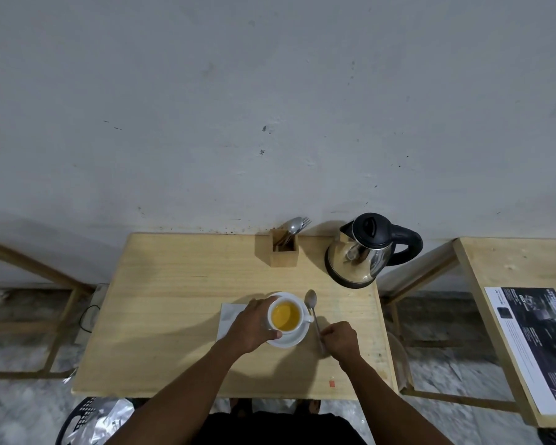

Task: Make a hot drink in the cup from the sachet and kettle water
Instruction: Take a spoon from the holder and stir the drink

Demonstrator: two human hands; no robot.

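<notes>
A white cup [285, 316] full of yellow-orange liquid stands on a white saucer [291, 340] near the middle of the wooden table [174, 316]. My left hand [251, 326] wraps around the cup's left side. My right hand [341, 338] grips the handle end of a metal spoon [313, 311], which lies on the table just right of the saucer, bowl pointing away. A steel kettle [363, 252] with a black lid and handle stands at the back right. No sachet is visible.
A wooden cutlery holder [284, 248] with spoons and a fork stands by the wall. A white napkin [230, 316] lies under my left hand. A small orange scrap [331, 383] sits near the front edge. A second table [511, 284] with a printed sheet stands to the right.
</notes>
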